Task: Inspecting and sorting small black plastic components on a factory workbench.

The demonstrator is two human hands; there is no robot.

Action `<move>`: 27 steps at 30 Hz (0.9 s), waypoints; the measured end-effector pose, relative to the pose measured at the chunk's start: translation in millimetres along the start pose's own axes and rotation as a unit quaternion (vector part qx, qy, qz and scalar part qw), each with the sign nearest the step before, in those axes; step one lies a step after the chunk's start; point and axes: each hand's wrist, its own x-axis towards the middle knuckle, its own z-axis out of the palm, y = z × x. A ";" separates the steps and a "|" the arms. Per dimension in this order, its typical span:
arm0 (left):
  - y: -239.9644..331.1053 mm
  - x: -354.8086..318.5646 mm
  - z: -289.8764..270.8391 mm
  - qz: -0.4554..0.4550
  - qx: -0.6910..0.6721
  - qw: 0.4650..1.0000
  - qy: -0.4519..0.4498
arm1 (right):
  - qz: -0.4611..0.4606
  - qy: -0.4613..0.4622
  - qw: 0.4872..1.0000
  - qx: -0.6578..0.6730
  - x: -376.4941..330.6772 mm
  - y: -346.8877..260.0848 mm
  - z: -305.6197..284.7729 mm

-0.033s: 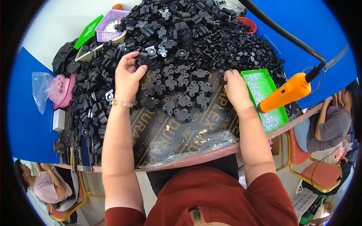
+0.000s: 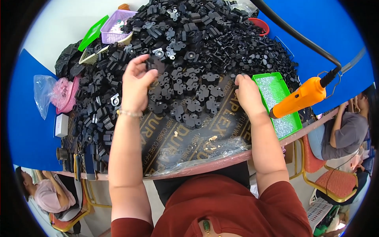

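Observation:
My left hand (image 2: 136, 85) hovers over the left-middle of a large heap of small black plastic parts (image 2: 193, 27). Its thumb and fingers are spread, and a blurred black part (image 2: 159, 66) shows just off the fingertips, seemingly out of their hold. Beside it, flat black lobed pieces (image 2: 191, 79) lie loosely on the printed dark board. My right hand (image 2: 248, 93) is closed, fingers curled down at the left edge of a green tray (image 2: 295, 112) of small silvery bits. Whatever those fingers pinch is hidden.
An orange electric screwdriver (image 2: 300, 96) hangs on a black cable over the green tray. At the back left are a purple basket (image 2: 111, 37) and a green lid (image 2: 93, 33); a red bowl (image 2: 265, 27) stands back right. A white box (image 2: 61, 125) sits at left. Other people sit on both sides.
My left hand has shifted slightly right, and its thumb and fingers have parted around the black part, which now blurs to the right. My right hand has hardly moved.

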 end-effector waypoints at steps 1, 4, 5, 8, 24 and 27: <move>6.9 -15.1 12.9 -0.024 -0.064 0.998 -0.001 | -0.003 -0.002 1.000 0.003 0.5 1.4 2.6; 17.6 -55.9 44.9 -0.102 -0.272 0.956 -0.040 | 0.004 -0.033 0.998 0.047 -0.1 6.5 1.0; 15.8 -66.2 50.7 -0.122 -0.309 0.942 -0.049 | 0.002 -0.034 0.998 0.047 -3.3 5.4 -1.5; 3.3 -82.6 54.4 -0.161 -0.348 0.922 -0.056 | -0.043 -0.012 0.999 -0.009 -5.4 1.4 -3.9; -30.2 -93.6 43.6 -0.134 -0.350 0.924 -0.073 | 0.049 -0.054 0.713 0.697 -4.9 -32.4 -19.8; -28.9 -96.9 53.8 -0.121 -0.344 0.929 -0.070 | 0.040 -0.180 0.594 0.783 -21.1 -58.3 -20.1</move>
